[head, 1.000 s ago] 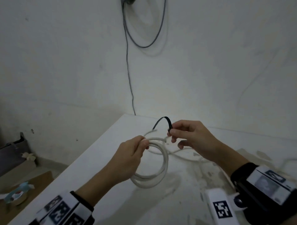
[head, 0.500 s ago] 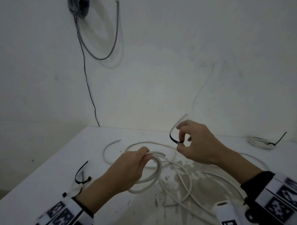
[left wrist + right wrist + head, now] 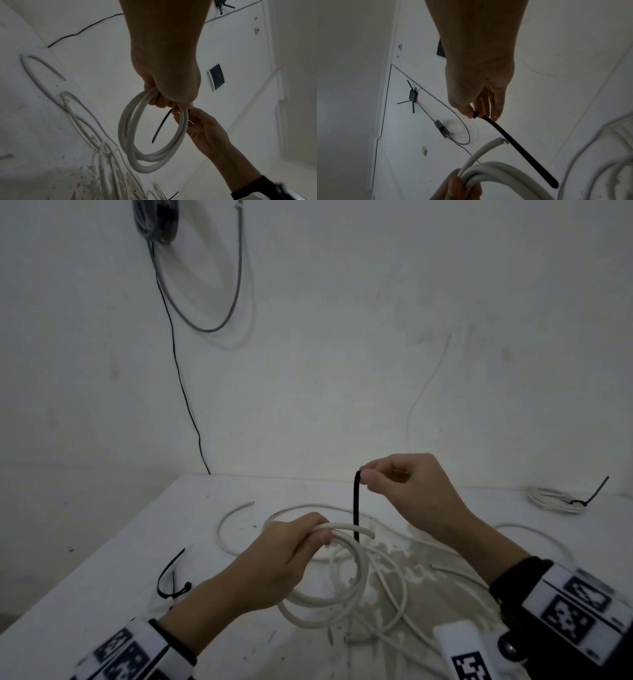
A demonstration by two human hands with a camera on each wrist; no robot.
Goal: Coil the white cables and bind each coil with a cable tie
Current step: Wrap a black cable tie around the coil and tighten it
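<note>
My left hand [image 3: 308,539] grips a coil of white cable [image 3: 346,587] by its top and holds it above the table. The coil hangs below my left hand [image 3: 164,97] as a ring of a few turns [image 3: 150,136]. My right hand [image 3: 370,479] pinches the head end of a black cable tie [image 3: 356,505] between thumb and forefinger. The tie hangs straight down, and its lower end reaches the top of the coil beside the cable's cut end [image 3: 371,534]. The right wrist view shows the tie [image 3: 513,143] running from my right fingertips [image 3: 476,115] toward the coil [image 3: 496,170].
Loose white cables [image 3: 397,580] sprawl on the white table [image 3: 102,583] under the coil. A spare black tie [image 3: 169,580] lies near the left edge. A bound coil [image 3: 555,499] sits at the far right. Grey and black cables [image 3: 205,302] hang on the wall behind.
My right hand has turned the tie from a curved loop to hanging straight down, with its tip now at the coil. The left hand keeps its grip on the coil. The head view shifted.
</note>
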